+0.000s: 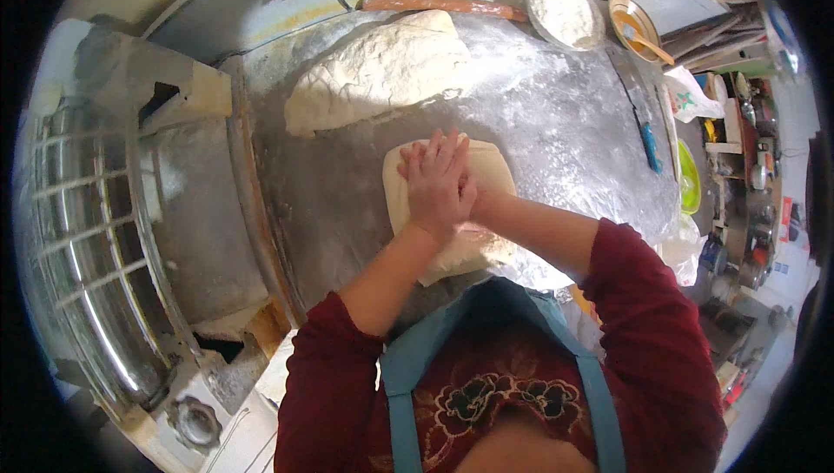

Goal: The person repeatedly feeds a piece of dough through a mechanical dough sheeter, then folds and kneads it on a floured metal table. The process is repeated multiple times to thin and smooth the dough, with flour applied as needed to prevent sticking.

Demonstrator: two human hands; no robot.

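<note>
A smooth slab of pale dough (492, 167) lies folded on the floured worktop (339, 193) right before me. My left hand (438, 183) rests flat over my right hand, its fingers stretched away from me and slightly spread. Under it, my right hand (481, 202) bears down on the dough; its palm and most of its fingers are hidden, with some fingertips showing at the left. Neither hand has any tool in it. Beyond them sits a larger, rougher mass of dough (384, 72).
Along the back lie a wooden rolling pin (443, 6), a bowl of flour (563, 14) and a bowl of yellow liquid (629, 23) with a brush (645, 43) in it. A blue-handled knife (648, 144) lies at the right. Left stands a caged metal cylinder (98, 245).
</note>
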